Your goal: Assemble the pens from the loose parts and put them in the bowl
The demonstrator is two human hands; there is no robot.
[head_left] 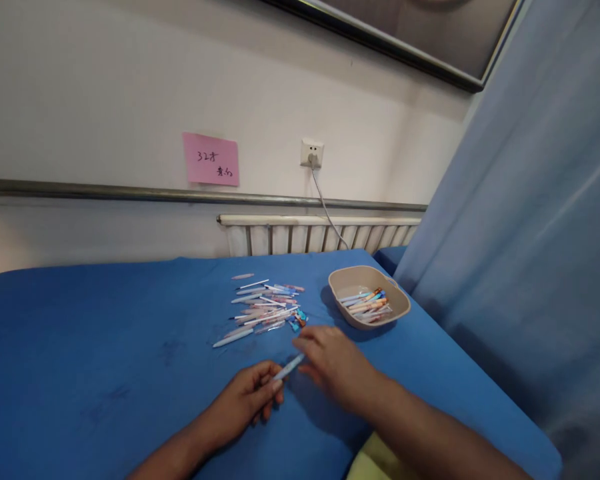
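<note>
Between thumb and fingers, my left hand (257, 393) grips a light blue pen (291, 365), which points up and to the right. My right hand (330, 360) has its fingers around the far end of that pen, and they are somewhat blurred. Just beyond my hands lies a loose pile of pen parts (270, 307): pale blue and pink barrels and thin white refills. Small blue and brown pieces (299, 320) sit at the pile's right edge, close to my right fingertips. One light blue barrel (233, 339) lies at the near left of the pile.
A beige basket (343, 277) holding several pens stands on the right of the blue-covered table (80, 333). Behind the table are a radiator (290, 237) and a socket (312, 153) with a plugged-in cord. A blue curtain (530, 200) hangs along the right side.
</note>
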